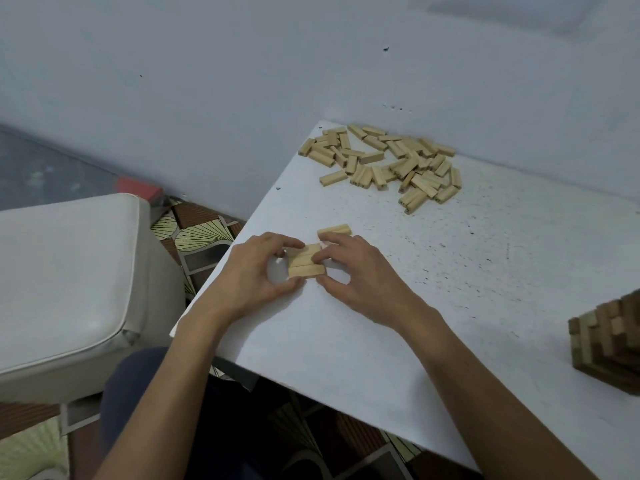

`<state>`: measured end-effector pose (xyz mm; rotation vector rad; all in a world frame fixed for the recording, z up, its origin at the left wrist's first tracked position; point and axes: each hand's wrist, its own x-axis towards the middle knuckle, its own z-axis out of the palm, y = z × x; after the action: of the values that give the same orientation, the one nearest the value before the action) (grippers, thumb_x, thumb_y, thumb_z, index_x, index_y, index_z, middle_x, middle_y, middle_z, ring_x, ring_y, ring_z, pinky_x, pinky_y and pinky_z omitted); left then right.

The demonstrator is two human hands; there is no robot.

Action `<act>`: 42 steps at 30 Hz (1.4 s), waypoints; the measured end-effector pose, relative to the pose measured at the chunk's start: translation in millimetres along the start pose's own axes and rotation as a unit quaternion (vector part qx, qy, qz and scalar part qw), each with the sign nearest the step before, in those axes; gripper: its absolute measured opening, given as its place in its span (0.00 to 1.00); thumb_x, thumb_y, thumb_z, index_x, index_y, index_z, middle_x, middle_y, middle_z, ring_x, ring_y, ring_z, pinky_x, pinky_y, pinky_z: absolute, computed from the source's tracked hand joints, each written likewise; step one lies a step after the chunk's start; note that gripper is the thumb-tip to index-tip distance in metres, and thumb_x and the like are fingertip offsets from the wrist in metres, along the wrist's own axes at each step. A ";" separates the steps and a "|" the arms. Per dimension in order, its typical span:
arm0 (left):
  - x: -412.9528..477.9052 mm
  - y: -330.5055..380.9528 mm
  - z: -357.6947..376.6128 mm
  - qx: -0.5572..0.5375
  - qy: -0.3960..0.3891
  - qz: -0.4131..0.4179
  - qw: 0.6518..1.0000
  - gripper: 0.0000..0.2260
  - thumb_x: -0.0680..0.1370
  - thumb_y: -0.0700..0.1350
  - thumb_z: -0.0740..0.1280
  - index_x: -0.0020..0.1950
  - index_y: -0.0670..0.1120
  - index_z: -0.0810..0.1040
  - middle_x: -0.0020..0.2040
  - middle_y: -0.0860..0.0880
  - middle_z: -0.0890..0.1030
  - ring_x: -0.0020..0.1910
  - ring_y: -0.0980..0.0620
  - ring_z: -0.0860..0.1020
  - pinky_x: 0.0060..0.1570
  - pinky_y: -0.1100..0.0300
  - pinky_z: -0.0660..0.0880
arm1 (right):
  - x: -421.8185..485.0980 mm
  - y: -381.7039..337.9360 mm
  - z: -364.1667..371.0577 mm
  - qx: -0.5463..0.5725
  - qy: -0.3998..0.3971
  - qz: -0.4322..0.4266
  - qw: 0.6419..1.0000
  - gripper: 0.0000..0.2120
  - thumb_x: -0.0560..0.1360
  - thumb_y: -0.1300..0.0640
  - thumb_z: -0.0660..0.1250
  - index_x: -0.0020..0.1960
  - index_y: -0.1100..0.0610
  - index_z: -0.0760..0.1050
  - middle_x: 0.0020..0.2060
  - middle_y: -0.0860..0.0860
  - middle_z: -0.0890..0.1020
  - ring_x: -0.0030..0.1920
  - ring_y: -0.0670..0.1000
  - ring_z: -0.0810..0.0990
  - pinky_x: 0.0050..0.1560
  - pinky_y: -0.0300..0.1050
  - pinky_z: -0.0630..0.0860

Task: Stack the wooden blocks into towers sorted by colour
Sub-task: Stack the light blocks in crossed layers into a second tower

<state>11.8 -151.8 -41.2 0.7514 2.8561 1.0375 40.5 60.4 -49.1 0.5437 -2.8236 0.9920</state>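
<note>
Pale block row [306, 262], pinched at both ends, on white surface [346, 358].
Left hand [258, 271] and right hand [356, 275]: fingers curled narrow onto its ends. Single block [334, 230] just behind it; loose pile [384, 161] well behind; dark tower [609, 341] far right.

A white, black-speckled table [450, 271] stood against a pale grey-blue wall [207, 98]. Left of it sat a cream padded seat [62, 271] on brown fan-patterned flooring [201, 233].

Single head-worn wide-angle view, facing forward and down, close over the white table [450, 271], wall beyond
</note>
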 end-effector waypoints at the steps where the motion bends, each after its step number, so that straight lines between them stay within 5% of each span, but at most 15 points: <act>1: 0.3 -0.5 -0.4 0.004 -0.003 0.003 1.000 0.23 0.67 0.60 0.68 0.60 0.54 0.78 0.53 0.58 0.79 0.50 0.62 0.73 0.53 0.67 0.68 | -1.2 -0.2 -0.6 0.004 0.000 0.000 1.000 0.11 0.75 0.54 0.71 0.57 0.52 0.80 0.68 0.50 0.75 0.65 0.49 0.73 0.62 0.44 0.71; 9: 17.2 8.9 8.3 0.041 0.042 0.012 0.998 0.20 0.71 0.65 0.63 0.57 0.56 0.78 0.57 0.56 0.78 0.57 0.51 0.75 0.58 0.47 0.71 | -5.3 15.6 -29.1 -0.054 0.080 0.072 0.993 0.12 0.79 0.55 0.65 0.61 0.55 0.78 0.61 0.49 0.77 0.60 0.51 0.75 0.57 0.40 0.69; 12: 33.2 17.8 14.6 0.075 0.067 0.016 0.995 0.16 0.72 0.59 0.63 0.55 0.54 0.80 0.57 0.53 0.79 0.55 0.47 0.76 0.57 0.49 0.70 | 0.1 35.6 -47.7 -0.112 0.116 0.122 0.979 0.14 0.80 0.60 0.62 0.64 0.56 0.76 0.63 0.52 0.76 0.62 0.53 0.74 0.56 0.40 0.69; 15: 52.5 26.6 21.5 0.103 0.054 0.008 0.993 0.11 0.76 0.52 0.67 0.57 0.53 0.80 0.59 0.52 0.79 0.58 0.47 0.74 0.57 0.53 0.64 | 9.1 58.6 -65.3 -0.170 0.134 0.162 0.963 0.22 0.78 0.68 0.59 0.70 0.58 0.73 0.69 0.55 0.73 0.65 0.59 0.71 0.60 0.53 0.73; 19: 73.5 35.3 33.4 0.132 0.022 0.008 0.991 0.09 0.79 0.49 0.65 0.58 0.54 0.80 0.58 0.53 0.78 0.57 0.49 0.74 0.56 0.55 0.63 | 20.7 83.7 -81.3 -0.239 0.080 0.179 0.951 0.32 0.74 0.73 0.58 0.76 0.53 0.66 0.76 0.52 0.65 0.64 0.61 0.67 0.62 0.54 0.71; 24: 86.3 43.5 43.2 0.148 0.023 0.017 0.989 0.09 0.79 0.45 0.64 0.57 0.52 0.80 0.51 0.53 0.80 0.51 0.50 0.77 0.48 0.57 0.63 | 26.0 102.4 -79.7 -0.274 0.073 0.142 0.949 0.24 0.77 0.68 0.60 0.70 0.53 0.73 0.70 0.50 0.74 0.56 0.60 0.69 0.55 0.52 0.68; 30: 90.1 53.8 50.8 0.138 0.027 0.023 0.990 0.10 0.81 0.49 0.62 0.59 0.53 0.81 0.54 0.52 0.80 0.53 0.49 0.76 0.51 0.55 0.65 | 12.2 88.7 -77.2 -0.247 0.091 0.110 0.958 0.12 0.78 0.54 0.65 0.60 0.54 0.79 0.55 0.51 0.77 0.54 0.56 0.69 0.52 0.51 0.70; 37: 84.2 62.2 65.4 0.132 0.018 0.036 0.990 0.11 0.81 0.47 0.63 0.61 0.54 0.81 0.56 0.51 0.81 0.54 0.47 0.76 0.50 0.53 0.68 | -33.8 56.5 -65.0 -0.128 0.055 0.101 0.985 0.13 0.78 0.56 0.67 0.61 0.50 0.78 0.53 0.49 0.75 0.53 0.50 0.70 0.47 0.43 0.72; 42: 73.8 73.3 74.6 0.070 -0.001 0.062 0.996 0.07 0.80 0.47 0.66 0.54 0.50 0.83 0.49 0.52 0.83 0.48 0.49 0.78 0.46 0.52 0.74 | -61.3 48.6 -54.0 -0.111 0.062 0.048 0.991 0.10 0.76 0.62 0.69 0.55 0.53 0.80 0.50 0.48 0.78 0.45 0.52 0.71 0.45 0.44 0.71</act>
<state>-9.0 -25.6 -43.9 0.9488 2.9383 0.8537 78.6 147.5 -48.1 0.3129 -2.8201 0.6863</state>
